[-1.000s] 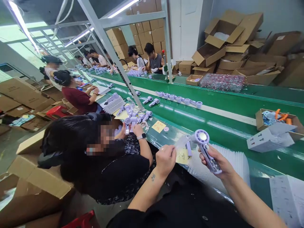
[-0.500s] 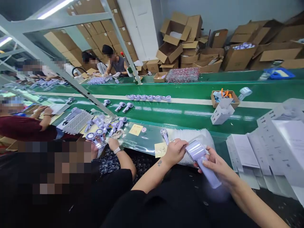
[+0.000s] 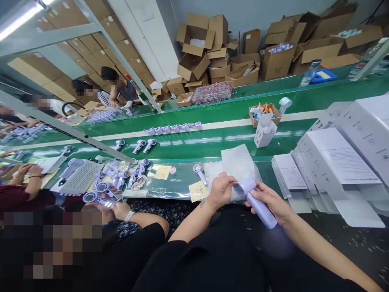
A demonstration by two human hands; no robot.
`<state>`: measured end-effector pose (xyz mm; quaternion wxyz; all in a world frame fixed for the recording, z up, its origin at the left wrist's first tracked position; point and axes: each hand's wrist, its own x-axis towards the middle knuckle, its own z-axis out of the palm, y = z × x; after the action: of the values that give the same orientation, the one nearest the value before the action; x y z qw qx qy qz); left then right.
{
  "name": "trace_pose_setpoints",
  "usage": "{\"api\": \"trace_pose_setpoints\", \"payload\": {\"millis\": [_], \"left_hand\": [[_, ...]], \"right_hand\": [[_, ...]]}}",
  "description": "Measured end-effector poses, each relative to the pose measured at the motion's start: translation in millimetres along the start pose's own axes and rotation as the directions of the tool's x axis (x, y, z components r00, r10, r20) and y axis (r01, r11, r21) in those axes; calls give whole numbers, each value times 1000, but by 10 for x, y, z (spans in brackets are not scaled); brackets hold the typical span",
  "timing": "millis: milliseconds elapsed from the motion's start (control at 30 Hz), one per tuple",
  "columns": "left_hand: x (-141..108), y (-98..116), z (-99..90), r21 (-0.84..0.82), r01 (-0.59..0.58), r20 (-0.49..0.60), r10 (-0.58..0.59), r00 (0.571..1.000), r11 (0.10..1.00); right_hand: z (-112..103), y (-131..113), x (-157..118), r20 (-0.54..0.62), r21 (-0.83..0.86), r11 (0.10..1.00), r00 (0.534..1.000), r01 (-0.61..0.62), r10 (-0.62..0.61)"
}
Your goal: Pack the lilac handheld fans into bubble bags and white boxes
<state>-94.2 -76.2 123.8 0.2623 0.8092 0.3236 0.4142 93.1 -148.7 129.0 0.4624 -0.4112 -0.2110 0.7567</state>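
My right hand is wrapped round the handle of a lilac handheld fan, which slants down to the right in front of my black top. At the fan's head, the fingers of my left hand are pinched against the rim by the grille; my thumb tip is hard to see. Just behind lies a stack of clear plastic bags, with one translucent bag raised above it. Another handheld fan rests on the bench left of the stack, beside a yellow note.
Open white boxes stand at my right. Across the green belt are a row of fans, a small white box and a carton of parts. At my left, a co-worker's hands hold fans near a slanting metal post.
My view has turned, shifting the bench scene leftward. The fan's head has tilted, so its grille side shows at the left. A translucent bag now stands up behind it.
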Motion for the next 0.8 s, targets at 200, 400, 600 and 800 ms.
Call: {"api": "trace_pose_setpoints", "payload": {"millis": [200, 400, 600, 800], "left_hand": [[-114, 133, 195, 258, -157, 82, 140, 987, 953], [58, 271, 275, 279, -444, 293, 365, 884, 851], [45, 299, 382, 58, -108, 349, 81, 933, 992], [218, 444, 525, -74, -205, 415, 217, 884, 976]], "right_hand": [[26, -4, -93, -124, 8, 997, 989, 81, -80], [-120, -79, -166, -134, 111, 993, 991, 29, -14], [-211, -9, -236, -294, 176, 984, 955, 16, 37], [-295, 16, -314, -245, 245, 969, 965, -30, 92]]}}
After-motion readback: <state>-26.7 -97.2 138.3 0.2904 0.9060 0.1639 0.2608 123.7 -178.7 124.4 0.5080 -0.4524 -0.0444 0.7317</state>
